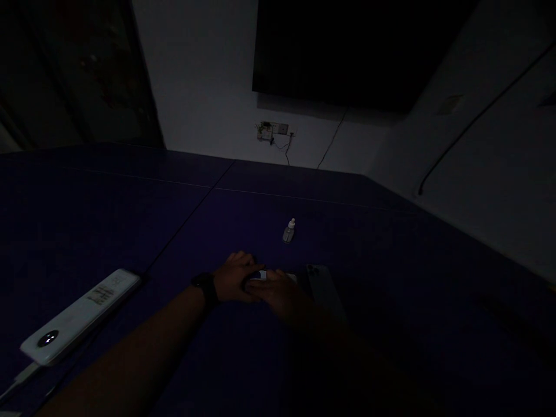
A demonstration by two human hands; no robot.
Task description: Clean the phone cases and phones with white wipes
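Observation:
In the dim light my left hand [237, 279], with a dark watch on its wrist, is closed on a small white and dark thing [262, 275]. The fingers of my right hand [278, 294] press on the same thing from the other side. Most of it is hidden under the fingers, so its kind does not show. A pale edge also peeks out past my right hand. Just right of that hand lies a phone [325, 288] with its camera side up. Beyond both hands is a small clear bottle [288, 233] with a white cap.
A long white device [82, 315] with a round dark display and a cable lies at the left on the dark blue surface [182, 202]. Ahead on the wall are sockets with cords [278, 128], below a large black screen [347, 52].

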